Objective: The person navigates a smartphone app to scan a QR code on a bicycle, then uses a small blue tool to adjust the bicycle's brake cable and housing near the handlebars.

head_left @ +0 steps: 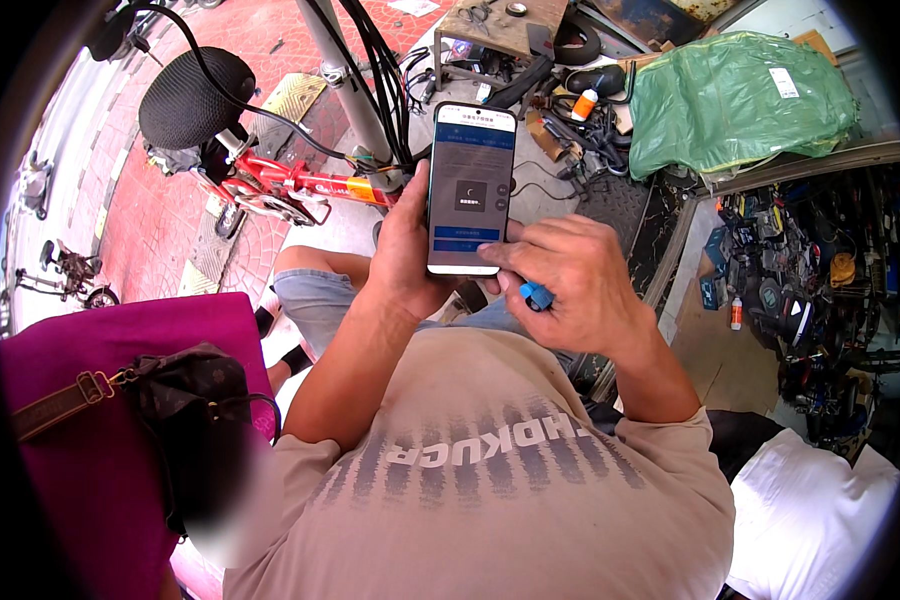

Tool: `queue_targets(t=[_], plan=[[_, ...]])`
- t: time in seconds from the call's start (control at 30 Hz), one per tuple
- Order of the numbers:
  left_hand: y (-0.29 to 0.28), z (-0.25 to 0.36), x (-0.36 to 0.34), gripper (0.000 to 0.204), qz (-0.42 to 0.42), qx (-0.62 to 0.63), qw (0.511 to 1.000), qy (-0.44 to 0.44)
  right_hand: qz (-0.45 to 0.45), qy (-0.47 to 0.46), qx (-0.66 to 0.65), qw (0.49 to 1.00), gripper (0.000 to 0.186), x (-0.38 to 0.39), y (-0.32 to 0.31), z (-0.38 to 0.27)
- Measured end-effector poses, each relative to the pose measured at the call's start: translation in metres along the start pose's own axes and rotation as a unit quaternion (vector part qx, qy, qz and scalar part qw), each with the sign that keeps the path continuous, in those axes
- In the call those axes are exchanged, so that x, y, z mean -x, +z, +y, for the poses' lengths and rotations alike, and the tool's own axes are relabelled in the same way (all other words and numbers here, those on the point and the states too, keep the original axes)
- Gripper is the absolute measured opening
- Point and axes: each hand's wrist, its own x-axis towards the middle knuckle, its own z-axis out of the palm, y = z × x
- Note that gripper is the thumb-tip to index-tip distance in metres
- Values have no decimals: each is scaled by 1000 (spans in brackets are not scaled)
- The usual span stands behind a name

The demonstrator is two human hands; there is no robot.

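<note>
Phone screen (457,165) dimmed grey, blue bands. Small object (536,296) bright blue. Shirt (490,540) tan, jagged dark-grey stripes, white lettering. Shorts (315,308) faded blue. Sheeting (735,105) green, white label (783,82). Bike frame (282,177) red. Cloth (80,350) plain magenta. Bottle (583,106) orange and white. Paving (155,235) reddish.

The slim phone (457,165) stands upright in the left hand (405,245), its lit screen (450,215) greyed behind a small dark box (471,197). A stubby blue object (536,295) pokes from the curled right hand (575,275).
</note>
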Motion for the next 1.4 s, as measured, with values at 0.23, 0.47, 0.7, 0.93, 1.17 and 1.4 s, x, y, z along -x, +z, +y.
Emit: queue_targets(t=[0.23, 0.47, 0.7, 0.93, 1.17, 1.4], plan=[[3, 1, 2, 79, -3, 17, 1000, -7, 39, -12, -7, 999, 23, -1, 4, 2], [-1, 3, 4, 78, -33, 11, 999, -9, 34, -2, -3, 999, 23, -2, 5, 1], [5, 3, 6, 77, 31, 24, 999, -4, 38, -4, -2, 999, 23, -3, 6, -1], [6, 3, 3, 76, 57, 15, 998, -3, 26, 22, 0, 999, 25, -5, 5, 1], [-5, 14, 5, 73, 97, -28, 995, 18, 18, -19, 15, 1000, 30, -31, 2, 2], [2, -3, 5, 81, 61, -57, 995, -60, 32, -9, -33, 999, 29, -10, 3, 13]])
